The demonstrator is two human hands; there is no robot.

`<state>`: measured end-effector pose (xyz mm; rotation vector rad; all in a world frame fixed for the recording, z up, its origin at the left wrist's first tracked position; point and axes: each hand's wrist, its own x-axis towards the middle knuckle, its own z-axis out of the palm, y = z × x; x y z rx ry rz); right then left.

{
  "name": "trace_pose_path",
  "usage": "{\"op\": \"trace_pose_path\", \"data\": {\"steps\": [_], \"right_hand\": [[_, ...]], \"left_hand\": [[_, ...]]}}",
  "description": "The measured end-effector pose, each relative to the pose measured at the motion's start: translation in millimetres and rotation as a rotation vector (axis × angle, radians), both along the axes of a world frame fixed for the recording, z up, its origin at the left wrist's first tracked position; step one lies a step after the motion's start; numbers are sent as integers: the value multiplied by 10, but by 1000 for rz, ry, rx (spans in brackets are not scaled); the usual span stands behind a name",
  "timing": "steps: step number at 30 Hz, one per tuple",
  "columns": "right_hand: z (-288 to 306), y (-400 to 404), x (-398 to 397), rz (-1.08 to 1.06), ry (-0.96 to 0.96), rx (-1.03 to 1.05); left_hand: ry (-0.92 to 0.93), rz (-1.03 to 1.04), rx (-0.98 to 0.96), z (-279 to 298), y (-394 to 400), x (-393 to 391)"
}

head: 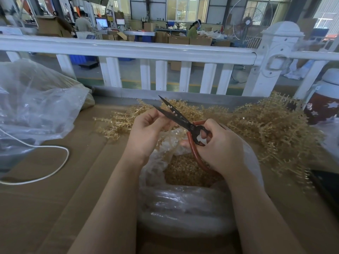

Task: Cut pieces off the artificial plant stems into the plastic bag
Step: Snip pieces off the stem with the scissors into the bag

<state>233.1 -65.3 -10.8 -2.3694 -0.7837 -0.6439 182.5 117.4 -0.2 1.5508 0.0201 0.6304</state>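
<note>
Nearest the camera, your two forearms are reaching over the rolled rim of the plastic bag, which is sitting open on the cardboard-covered bench with a layer of golden cut pieces already lying inside it. Your right hand is curling its grip round the red handles of the scissors, whose dark blades are standing spread apart and pointing up and away to the left. Your left hand is pinching a pale stem near the lower blade; the stem itself is largely hidden behind the fingers, so you cannot tell exactly where it is crossing the blades. For a clean cut, you are best keeping the stem deep in the crook of the blades rather than at the tips, and holding the cut point directly above the bag's mouth so the piece is falling inside, not onto the bench. Your left fingertips are sitting very close to the blade edge, so judge their clearance before closing. Uncut artificial plant stems are lying heaped just behind and to the right of the bag, within reach. A second, larger bag is resting at far left beside a white cord, below the white railing.
</note>
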Motion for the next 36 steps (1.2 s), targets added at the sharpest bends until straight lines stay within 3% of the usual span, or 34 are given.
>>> {"op": "trace_pose_path", "data": {"steps": [26, 32, 36], "right_hand": [[-80, 56, 61, 62, 49, 100], [-27, 14, 26, 7, 22, 26], [13, -4, -5, 3, 64, -12]], "left_hand": [[60, -170, -45, -42, 30, 25], [5, -50, -4, -22, -21, 17], [-51, 48, 155, -33, -41, 6]]}}
